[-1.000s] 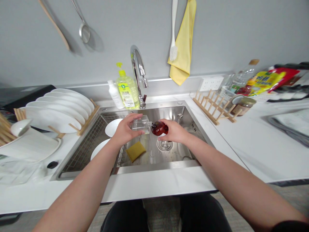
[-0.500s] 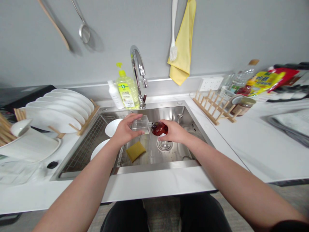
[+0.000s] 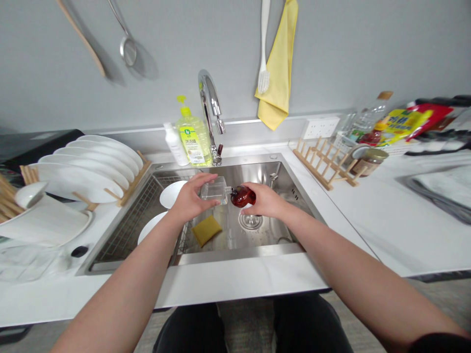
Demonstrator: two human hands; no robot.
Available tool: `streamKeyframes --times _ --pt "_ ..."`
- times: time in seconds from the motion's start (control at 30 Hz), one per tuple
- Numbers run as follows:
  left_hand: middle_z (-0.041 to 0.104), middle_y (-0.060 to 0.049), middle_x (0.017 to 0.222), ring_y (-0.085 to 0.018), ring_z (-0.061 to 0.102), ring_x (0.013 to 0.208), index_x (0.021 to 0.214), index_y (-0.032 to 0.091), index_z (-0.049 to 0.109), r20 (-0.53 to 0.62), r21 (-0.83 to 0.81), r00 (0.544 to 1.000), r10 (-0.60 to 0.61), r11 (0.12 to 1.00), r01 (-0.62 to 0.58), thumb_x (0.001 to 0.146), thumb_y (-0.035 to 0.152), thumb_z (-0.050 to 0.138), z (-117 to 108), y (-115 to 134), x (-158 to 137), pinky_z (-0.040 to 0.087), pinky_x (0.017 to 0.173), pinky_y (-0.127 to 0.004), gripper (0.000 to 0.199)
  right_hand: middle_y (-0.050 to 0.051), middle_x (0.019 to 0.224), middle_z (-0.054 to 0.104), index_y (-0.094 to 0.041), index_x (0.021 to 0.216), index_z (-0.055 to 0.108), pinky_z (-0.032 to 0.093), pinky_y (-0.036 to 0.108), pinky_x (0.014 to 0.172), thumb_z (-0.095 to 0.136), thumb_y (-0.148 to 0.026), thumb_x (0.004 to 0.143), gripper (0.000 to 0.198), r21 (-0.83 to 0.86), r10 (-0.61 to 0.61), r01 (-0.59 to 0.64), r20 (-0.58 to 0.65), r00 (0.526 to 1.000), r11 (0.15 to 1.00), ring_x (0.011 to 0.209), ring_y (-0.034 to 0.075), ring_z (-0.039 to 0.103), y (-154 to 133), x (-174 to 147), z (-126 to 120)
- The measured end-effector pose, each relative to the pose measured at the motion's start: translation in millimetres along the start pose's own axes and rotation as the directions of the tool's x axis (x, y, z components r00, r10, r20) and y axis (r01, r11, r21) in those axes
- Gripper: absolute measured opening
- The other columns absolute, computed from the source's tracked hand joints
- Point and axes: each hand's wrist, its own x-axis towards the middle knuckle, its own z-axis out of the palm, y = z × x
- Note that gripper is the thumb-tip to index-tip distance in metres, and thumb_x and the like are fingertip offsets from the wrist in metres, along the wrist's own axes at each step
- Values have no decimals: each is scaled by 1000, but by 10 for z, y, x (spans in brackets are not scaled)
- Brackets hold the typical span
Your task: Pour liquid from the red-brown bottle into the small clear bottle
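Grey wall runs behind a white counter [image 3: 239,279] with a steel sink [image 3: 265,171] set into it. At far left, white plates [image 3: 88,164] stand on edge in a wooden rack, with a bowl [image 3: 29,193] just beside them. On the wall above hang a wooden spoon [image 3: 83,39] and a ladle [image 3: 127,46]. Two more plates [image 3: 171,193] lie on a wire grid in the sink's left part. A yellow soap bottle [image 3: 193,137] stands behind the sink, just left of the tap [image 3: 209,103].

Over the basin, the left hand [image 3: 189,198] is closed around a clear square bottle [image 3: 215,190], held on its side. The right hand [image 3: 263,200] grips a dark red cap [image 3: 243,196] that touches the bottle's neck. Below the bottle lies a yellow sponge [image 3: 206,229] on the sink floor, near the drain [image 3: 251,220].

A brush [image 3: 264,54] and a yellow cloth [image 3: 277,68] hang on the wall. Right of the sink stands an empty wooden rack [image 3: 326,164], then a jar [image 3: 371,161] and bright packets [image 3: 408,122].
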Motion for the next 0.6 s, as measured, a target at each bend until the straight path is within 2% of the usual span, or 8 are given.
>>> streamKeyframes --times 0.27,0.6 --pt "77 -15 137 -35 75 125 145 25 81 8 32 1000 6 999 -6 74 34 104 -9 74 15 60 118 -61 75 5 110 83 -20 132 75 54 34 82 107 -26 67 73 21 14 -14 14 1000 1000 91 24 76 11 -4 4" --pt "77 -15 136 -35 75 124 144 24 81 3 70 1000 22 997 -22 74 37 104 -10 99 16 61 116 -58 75 4 110 84 -21 133 74 56 35 84 107 -26 67 74 19 12 -13 11 1000 1000 92 25 77 5 -9 6"
